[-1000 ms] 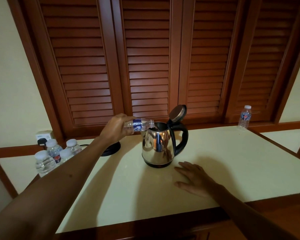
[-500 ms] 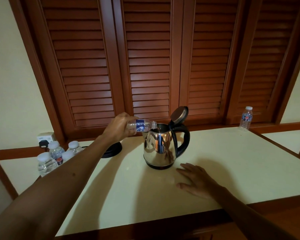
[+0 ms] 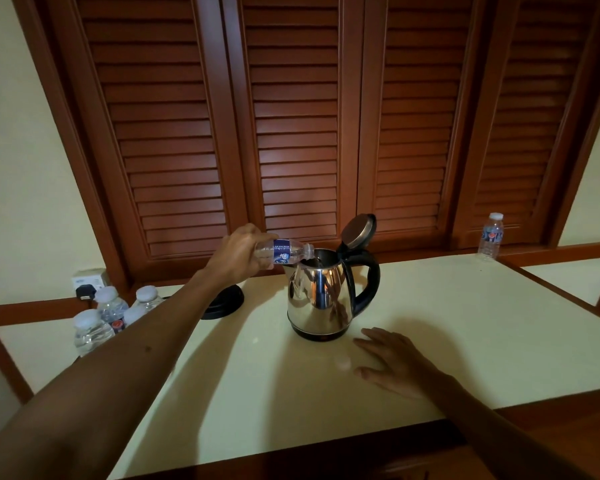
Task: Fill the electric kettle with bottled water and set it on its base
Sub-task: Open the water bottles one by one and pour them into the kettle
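- Steel kettle (image 3: 321, 299) standing on the counter (image 3: 465, 306), lid up, apart from its base (image 3: 224, 301).
- Right hand (image 3: 392, 362) resting flat, fingers spread.
- Left hand (image 3: 241, 256) wrapped around the bottle (image 3: 286, 252), tipped flatter than a second ago, mouth over the opening: pour probably nearing its end.

kettle (image 3: 321, 299) on table (image 3: 465, 306), base (image 3: 224, 301) to its left

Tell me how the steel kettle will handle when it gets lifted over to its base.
The kettle is probably stiff, being polished metal. It will likely feel heavier than it looks, since the bottle in the left hand is tipped into it. With the lid standing open, tilting may slosh water; the black handle offers the surest hold.
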